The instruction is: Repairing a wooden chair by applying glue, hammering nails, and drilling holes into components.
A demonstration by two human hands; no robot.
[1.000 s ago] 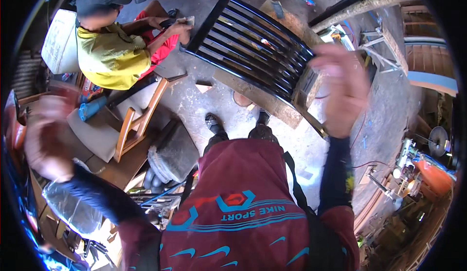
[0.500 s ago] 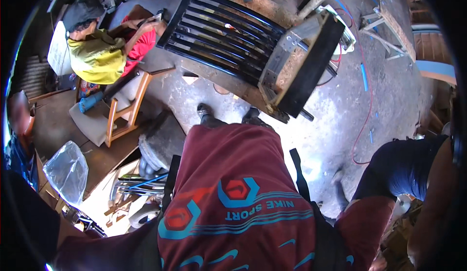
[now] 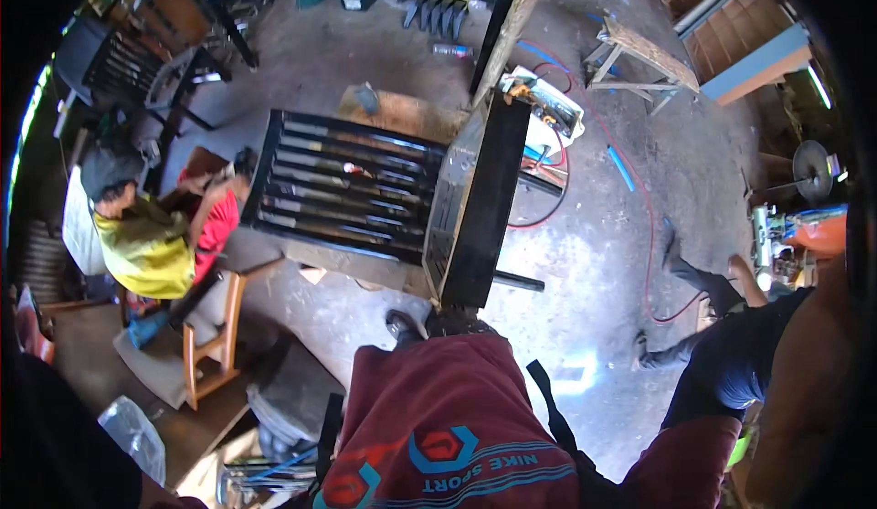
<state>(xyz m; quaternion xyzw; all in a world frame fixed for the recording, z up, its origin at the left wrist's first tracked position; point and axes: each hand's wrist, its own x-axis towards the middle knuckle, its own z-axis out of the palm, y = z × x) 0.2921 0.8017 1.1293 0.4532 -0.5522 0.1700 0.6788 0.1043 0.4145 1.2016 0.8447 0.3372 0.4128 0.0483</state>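
A black slatted chair (image 3: 343, 185) lies over a wooden work surface (image 3: 397, 111) in front of me, with a long black panel (image 3: 489, 198) at its right end. My right arm is raised close to the camera at the right rim; the skin of my right hand or forearm (image 3: 804, 372) shows large there, with the fingers hidden. My left hand is out of view; only dark sleeve shows at the lower left. Neither hand is seen touching the chair.
A seated person (image 3: 146, 244) in yellow and red is at left, near a wooden-framed chair (image 3: 215, 354). Another person's legs (image 3: 694, 281) show at right. A wooden trestle (image 3: 639, 57), red hose (image 3: 650, 271) and white bin (image 3: 562, 102) stand beyond; cluttered shelves line the right.
Both my hands have left their spread positions beside the chair, rising toward the camera's rim or out of view. The view has shifted upward, showing more floor and furniture beyond the chair.
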